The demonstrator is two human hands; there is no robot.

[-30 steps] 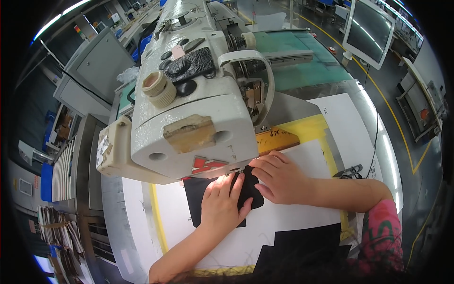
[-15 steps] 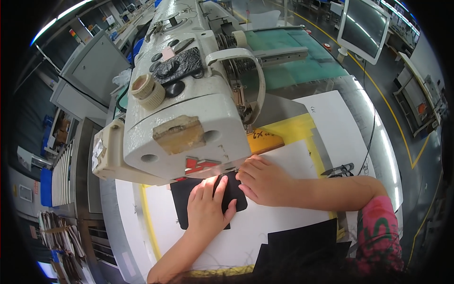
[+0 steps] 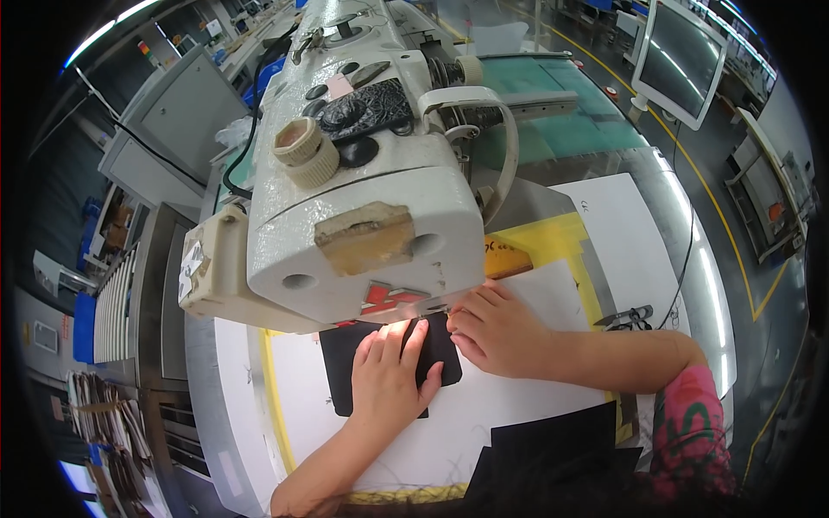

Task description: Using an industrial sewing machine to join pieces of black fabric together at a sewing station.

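My left hand (image 3: 389, 380) lies on a black flat piece (image 3: 341, 371) below the sewing machine head (image 3: 363, 242), fingers stretched and slightly spread over it. Right of it, my right hand (image 3: 492, 337) has its fingers curled at the piece's upper right edge, close under the head; whatever is at its fingertips is too hidden to make out. The needle area is mostly hidden by the machine. The black piece rests on white paper (image 3: 527, 388) edged with yellow tape.
More black pieces (image 3: 553, 440) lie at the lower right. Black scissors (image 3: 630, 315) lie right of my right hand, beside a hanging cable. A monitor (image 3: 678, 60) stands back right, a green machine bed (image 3: 553, 121) behind, and stacked sheets (image 3: 108, 410) on the left.
The black piece and both hands have shifted somewhat left relative to the machine over the last second. My right hand's fingers look more curled. The camera view has moved slightly.
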